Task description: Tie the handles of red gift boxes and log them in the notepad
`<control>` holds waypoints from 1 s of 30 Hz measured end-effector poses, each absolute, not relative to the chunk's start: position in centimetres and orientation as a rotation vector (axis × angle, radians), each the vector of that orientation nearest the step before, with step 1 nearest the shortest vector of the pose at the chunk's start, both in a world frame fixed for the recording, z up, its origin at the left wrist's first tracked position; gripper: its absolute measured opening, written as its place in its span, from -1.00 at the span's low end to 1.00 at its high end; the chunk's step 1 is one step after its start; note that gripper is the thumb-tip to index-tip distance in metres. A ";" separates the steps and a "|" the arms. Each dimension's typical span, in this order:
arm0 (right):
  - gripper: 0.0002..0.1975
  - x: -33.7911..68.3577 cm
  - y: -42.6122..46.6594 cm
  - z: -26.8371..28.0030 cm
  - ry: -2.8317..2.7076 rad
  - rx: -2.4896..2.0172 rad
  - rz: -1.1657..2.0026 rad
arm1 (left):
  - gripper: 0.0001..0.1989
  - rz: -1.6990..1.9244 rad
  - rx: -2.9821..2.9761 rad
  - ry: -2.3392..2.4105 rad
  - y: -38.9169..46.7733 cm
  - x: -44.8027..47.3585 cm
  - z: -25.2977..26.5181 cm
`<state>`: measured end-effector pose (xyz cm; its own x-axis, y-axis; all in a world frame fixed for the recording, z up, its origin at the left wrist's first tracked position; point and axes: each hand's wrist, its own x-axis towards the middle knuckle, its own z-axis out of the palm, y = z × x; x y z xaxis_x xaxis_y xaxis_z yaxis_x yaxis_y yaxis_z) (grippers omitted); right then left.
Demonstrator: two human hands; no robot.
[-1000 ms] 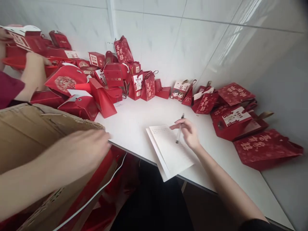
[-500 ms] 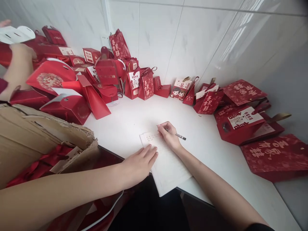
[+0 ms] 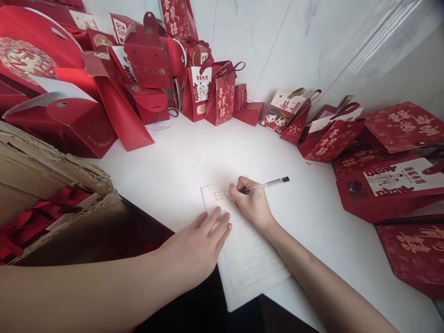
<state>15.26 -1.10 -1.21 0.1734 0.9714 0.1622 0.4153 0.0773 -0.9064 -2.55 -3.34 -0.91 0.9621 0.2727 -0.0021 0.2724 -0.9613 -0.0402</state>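
Note:
A lined paper pad (image 3: 255, 263) lies at the front edge of the white table, with a few short rows of small handwriting near its top. My right hand (image 3: 253, 201) is closed around a pen (image 3: 274, 183) with a clear barrel and black end cap. The pen's tip is hidden behind my fingers, close to the written rows. My left hand (image 3: 204, 240) rests flat on the pad's left side, fingers spread a little and holding nothing.
Red gift boxes (image 3: 147, 62) crowd the table's back left. Other red boxes (image 3: 275, 113) line the wall and continue down the right (image 3: 391, 178). At the left front stands a torn-edged cardboard carton (image 3: 69, 162) with red ribbon-like material (image 3: 31, 217) inside. The white table (image 3: 173, 171) meets a tiled wall.
The view has moved closer and lower over the pad. My right hand has tilted the pen so its end points further up and right. Another person's hand at the far left has left view.

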 end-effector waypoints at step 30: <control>-0.64 15.8 -1.0 -0.9 -1.118 -1.453 0.744 | -0.46 0.017 -3.136 -0.497 -3.5 -2.3 -0.7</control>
